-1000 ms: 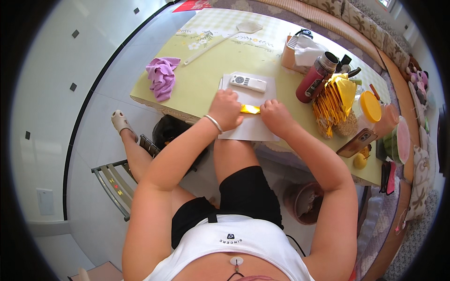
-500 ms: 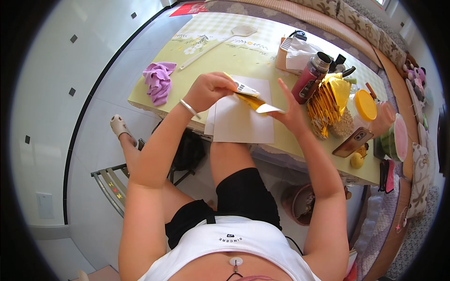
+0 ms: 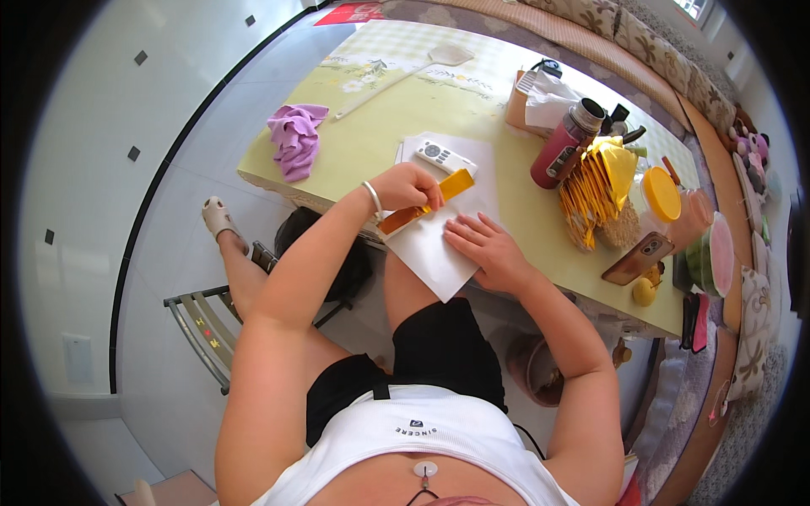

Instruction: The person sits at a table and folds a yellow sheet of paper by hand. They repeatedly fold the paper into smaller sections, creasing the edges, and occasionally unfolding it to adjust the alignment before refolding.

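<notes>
The right hand (image 3: 488, 247) has just let go and now lies spread flat on the white paper (image 3: 439, 268), while the left hand's (image 3: 407, 185) fingers pinch the gold strip (image 3: 456, 183) near its middle: apparently a shift from lifting to steadying. The strip, shiny, narrow and straight-edged, slants across the paper by the tabletop's (image 3: 371, 143) near edge.

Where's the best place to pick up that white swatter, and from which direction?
I'd take the swatter by the handle, close to its thin end, reaching from the near side and down from above. It lies flat, with that slim end nearest and the broad head farthest away. The purple cloth sits just left of the handle, so a sideways reach from there looks more awkward.
</notes>
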{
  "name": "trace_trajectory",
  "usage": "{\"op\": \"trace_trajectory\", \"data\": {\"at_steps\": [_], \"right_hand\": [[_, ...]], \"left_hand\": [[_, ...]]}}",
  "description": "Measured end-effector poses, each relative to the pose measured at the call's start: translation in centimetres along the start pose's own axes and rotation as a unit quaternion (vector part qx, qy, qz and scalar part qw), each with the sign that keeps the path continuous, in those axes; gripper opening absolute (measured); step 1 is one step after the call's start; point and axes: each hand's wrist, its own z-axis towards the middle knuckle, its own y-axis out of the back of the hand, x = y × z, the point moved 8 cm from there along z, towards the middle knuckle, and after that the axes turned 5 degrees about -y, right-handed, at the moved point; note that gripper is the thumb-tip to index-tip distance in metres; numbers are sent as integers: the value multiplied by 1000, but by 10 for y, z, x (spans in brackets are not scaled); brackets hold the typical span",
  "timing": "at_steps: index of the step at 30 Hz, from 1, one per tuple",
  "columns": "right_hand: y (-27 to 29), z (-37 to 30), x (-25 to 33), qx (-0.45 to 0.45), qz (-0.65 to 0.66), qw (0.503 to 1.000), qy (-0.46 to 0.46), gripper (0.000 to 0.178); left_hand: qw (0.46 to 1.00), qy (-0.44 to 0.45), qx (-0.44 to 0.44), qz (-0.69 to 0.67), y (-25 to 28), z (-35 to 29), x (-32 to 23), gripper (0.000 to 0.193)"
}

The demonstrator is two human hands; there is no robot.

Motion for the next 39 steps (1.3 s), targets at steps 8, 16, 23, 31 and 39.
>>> {"op": "trace_trajectory", "data": {"at_steps": [8,16,23,31,39], "right_hand": [[-30,1,6,-74,-118,981,-134,45],[-16,10,10,-17,-49,988,-149,11],[-9,-13,-10,31,17,993,-114,8],[18,0,-8,7,64,994,-88,6],[-7,-3,-54,-11,241,949,-201,16]], "left_hand": [[923,-171,-73,336,-43,-38,-77,55],[833,-120,-152,518,-62,-90,-31,32],[784,-168,-205,561,-54,-102,-22,40],[861,-189,-182,436,-44,-94,-41,20],[944,-121,-173,253,-22,-63,11,23]]}}
